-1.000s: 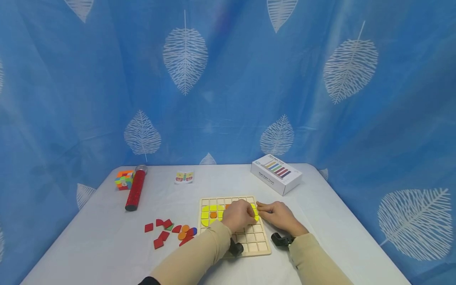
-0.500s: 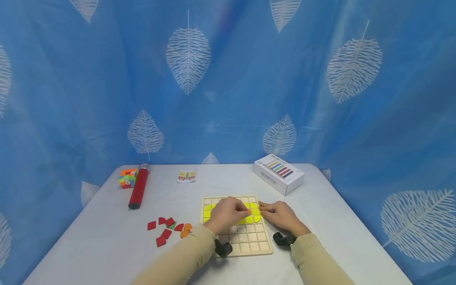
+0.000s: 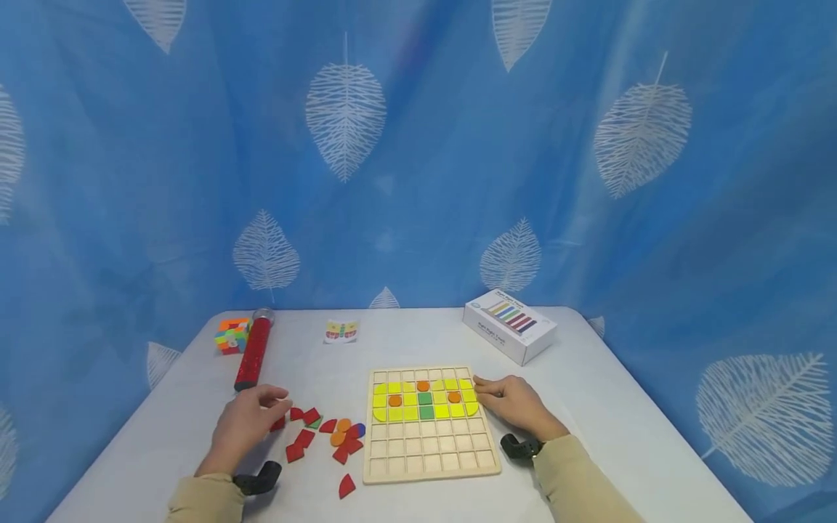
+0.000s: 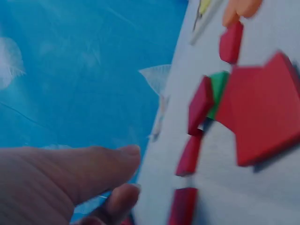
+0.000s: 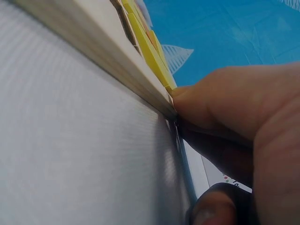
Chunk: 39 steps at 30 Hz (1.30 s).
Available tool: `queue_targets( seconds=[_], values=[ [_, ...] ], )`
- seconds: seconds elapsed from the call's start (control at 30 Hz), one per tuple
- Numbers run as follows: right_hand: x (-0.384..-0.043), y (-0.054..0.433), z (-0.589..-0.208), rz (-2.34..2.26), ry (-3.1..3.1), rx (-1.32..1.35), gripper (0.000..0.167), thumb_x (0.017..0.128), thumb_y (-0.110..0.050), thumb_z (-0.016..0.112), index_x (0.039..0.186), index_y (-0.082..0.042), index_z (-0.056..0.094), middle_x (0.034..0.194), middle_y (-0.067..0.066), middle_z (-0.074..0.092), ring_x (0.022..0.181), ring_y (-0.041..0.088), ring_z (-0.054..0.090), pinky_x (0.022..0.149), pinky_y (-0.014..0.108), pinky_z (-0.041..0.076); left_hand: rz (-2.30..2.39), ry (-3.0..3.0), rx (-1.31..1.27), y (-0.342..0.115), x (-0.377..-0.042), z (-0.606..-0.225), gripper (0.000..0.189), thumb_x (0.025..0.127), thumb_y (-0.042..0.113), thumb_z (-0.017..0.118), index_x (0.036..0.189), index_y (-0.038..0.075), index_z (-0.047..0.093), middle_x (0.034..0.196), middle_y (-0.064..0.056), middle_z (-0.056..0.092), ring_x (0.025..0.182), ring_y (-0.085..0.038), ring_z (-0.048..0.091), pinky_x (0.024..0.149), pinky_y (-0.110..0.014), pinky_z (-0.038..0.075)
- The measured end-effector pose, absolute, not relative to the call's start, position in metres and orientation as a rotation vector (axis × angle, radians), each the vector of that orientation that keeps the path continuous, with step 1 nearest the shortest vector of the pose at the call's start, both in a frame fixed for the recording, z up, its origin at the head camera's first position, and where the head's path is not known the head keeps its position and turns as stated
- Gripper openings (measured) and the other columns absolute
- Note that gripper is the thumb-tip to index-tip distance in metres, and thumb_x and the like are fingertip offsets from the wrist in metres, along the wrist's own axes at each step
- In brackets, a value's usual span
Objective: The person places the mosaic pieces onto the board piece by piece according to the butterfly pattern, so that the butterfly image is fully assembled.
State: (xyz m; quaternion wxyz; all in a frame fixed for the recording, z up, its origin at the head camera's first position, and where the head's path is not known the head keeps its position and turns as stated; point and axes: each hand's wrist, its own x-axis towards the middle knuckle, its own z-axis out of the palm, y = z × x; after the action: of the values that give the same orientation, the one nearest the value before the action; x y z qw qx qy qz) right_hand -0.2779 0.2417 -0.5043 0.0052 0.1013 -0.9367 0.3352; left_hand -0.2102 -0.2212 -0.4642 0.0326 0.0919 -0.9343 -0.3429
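My left hand [image 3: 247, 423] is over the far-left red pieces, its fingertips close to a red square [image 3: 277, 423]. In the left wrist view the thumb [image 4: 105, 166] and a finger show nothing between them. My right hand [image 3: 516, 404] pinches the right edge of the wooden grid board [image 3: 431, 465], thumb at the rim by a yellow piece [image 5: 149, 47]. On the board's upper rows sit several yellow pieces, orange discs [image 3: 423, 386] and green squares [image 3: 426, 399]; the lower rows are bare wood.
Loose red pieces [image 3: 304, 438], orange discs [image 3: 344, 425] and a blue piece [image 3: 360, 430] lie left of the board. A pattern card [image 3: 341, 332], red microphone-like tube [image 3: 253, 352], puzzle cube [image 3: 232, 335] and white box [image 3: 510, 327] stand farther back.
My left hand has left the board, where an orange disc it held now lies among the right yellow pieces, and moved left to the loose red pieces. My right hand has stayed at the board's edge.
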Motion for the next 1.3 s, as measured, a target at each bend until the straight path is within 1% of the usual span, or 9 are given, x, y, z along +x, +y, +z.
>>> queue_targets(
  seconds=[0.13, 0.27, 0.47, 0.7, 0.9, 1.0, 1.13, 1.23, 1.3],
  values=[
    [-0.278, 0.244, -0.504, 1.042, -2.928, 0.317, 0.025, 0.095, -0.028, 0.073, 0.117, -0.018, 0.079, 0.137, -0.010, 0.066, 0.139, 0.027, 0.054, 0.113, 0.053, 0.042, -1.014, -2.942, 0.215, -0.225, -0.216, -0.474, 0.043, 0.091, 0.028, 0.079, 0.126, 0.005, 0.070, 0.111, -0.013, 0.071, 0.100, -0.028, 0.065, 0.085, -0.047, 0.058],
    [-0.280, 0.243, -0.505, 1.062, -2.943, 0.330, 0.026, 0.095, -0.030, 0.073, 0.118, -0.018, 0.078, 0.139, -0.010, 0.065, 0.140, 0.028, 0.053, 0.114, 0.053, 0.041, -0.930, -3.008, 0.206, -0.224, -0.216, -0.479, 0.045, 0.088, 0.024, 0.083, 0.127, 0.006, 0.071, 0.114, -0.012, 0.071, 0.106, -0.030, 0.065, 0.093, -0.053, 0.055],
    [-0.280, 0.241, -0.505, 1.083, -2.943, 0.319, 0.026, 0.095, -0.030, 0.073, 0.118, -0.018, 0.078, 0.138, -0.009, 0.066, 0.140, 0.029, 0.053, 0.114, 0.054, 0.040, -0.898, -3.032, 0.205, -0.223, -0.216, -0.478, 0.039, 0.087, 0.020, 0.083, 0.121, 0.006, 0.074, 0.109, -0.009, 0.071, 0.104, -0.029, 0.065, 0.093, -0.053, 0.054],
    [-0.279, 0.241, -0.504, 1.066, -2.942, 0.341, 0.026, 0.095, -0.027, 0.073, 0.118, -0.017, 0.078, 0.138, -0.007, 0.066, 0.139, 0.030, 0.054, 0.113, 0.054, 0.041, -0.931, -3.008, 0.249, -0.224, -0.216, -0.478, 0.032, 0.085, 0.021, 0.085, 0.110, 0.008, 0.070, 0.098, -0.005, 0.068, 0.089, -0.022, 0.061, 0.085, -0.046, 0.057],
    [-0.279, 0.240, -0.504, 1.049, -2.952, 0.324, 0.026, 0.094, -0.027, 0.073, 0.118, -0.018, 0.078, 0.138, -0.009, 0.066, 0.139, 0.028, 0.055, 0.113, 0.053, 0.042, -0.956, -2.920, 0.256, -0.221, -0.212, -0.474, 0.022, 0.089, 0.021, 0.081, 0.102, 0.010, 0.067, 0.096, -0.004, 0.068, 0.084, -0.020, 0.060, 0.077, -0.042, 0.055],
    [-0.279, 0.240, -0.504, 1.050, -2.943, 0.323, 0.026, 0.094, -0.027, 0.074, 0.118, -0.018, 0.078, 0.138, -0.009, 0.066, 0.138, 0.028, 0.055, 0.113, 0.053, 0.042, -0.942, -2.882, 0.253, -0.212, -0.210, -0.470, 0.025, 0.091, 0.024, 0.079, 0.108, 0.010, 0.068, 0.099, -0.005, 0.069, 0.083, -0.020, 0.059, 0.074, -0.041, 0.054],
    [-0.280, 0.240, -0.505, 1.057, -2.940, 0.325, 0.026, 0.094, -0.027, 0.074, 0.118, -0.017, 0.078, 0.138, -0.008, 0.066, 0.138, 0.028, 0.056, 0.113, 0.053, 0.042, -0.983, -2.832, 0.210, -0.188, -0.205, -0.467, 0.032, 0.091, 0.026, 0.077, 0.118, 0.011, 0.070, 0.104, -0.006, 0.071, 0.076, -0.018, 0.057, 0.064, -0.032, 0.053],
    [-0.280, 0.241, -0.505, 1.062, -2.937, 0.333, 0.025, 0.094, -0.026, 0.074, 0.117, -0.017, 0.078, 0.137, -0.007, 0.067, 0.137, 0.028, 0.056, 0.113, 0.053, 0.042, -1.031, -2.808, 0.159, -0.164, -0.200, -0.468, 0.029, 0.091, 0.025, 0.079, 0.117, 0.013, 0.074, 0.106, -0.006, 0.073, 0.075, -0.016, 0.057, 0.062, -0.027, 0.053],
    [-0.280, 0.241, -0.505, 1.067, -2.937, 0.328, 0.025, 0.094, -0.026, 0.074, 0.116, -0.017, 0.079, 0.137, -0.007, 0.067, 0.137, 0.027, 0.056, 0.113, 0.052, 0.042, -1.083, -2.803, 0.130, -0.151, -0.198, -0.468, 0.026, 0.090, 0.023, 0.079, 0.114, 0.014, 0.076, 0.106, -0.004, 0.074, 0.079, -0.015, 0.058, 0.064, -0.027, 0.054]
  ],
)
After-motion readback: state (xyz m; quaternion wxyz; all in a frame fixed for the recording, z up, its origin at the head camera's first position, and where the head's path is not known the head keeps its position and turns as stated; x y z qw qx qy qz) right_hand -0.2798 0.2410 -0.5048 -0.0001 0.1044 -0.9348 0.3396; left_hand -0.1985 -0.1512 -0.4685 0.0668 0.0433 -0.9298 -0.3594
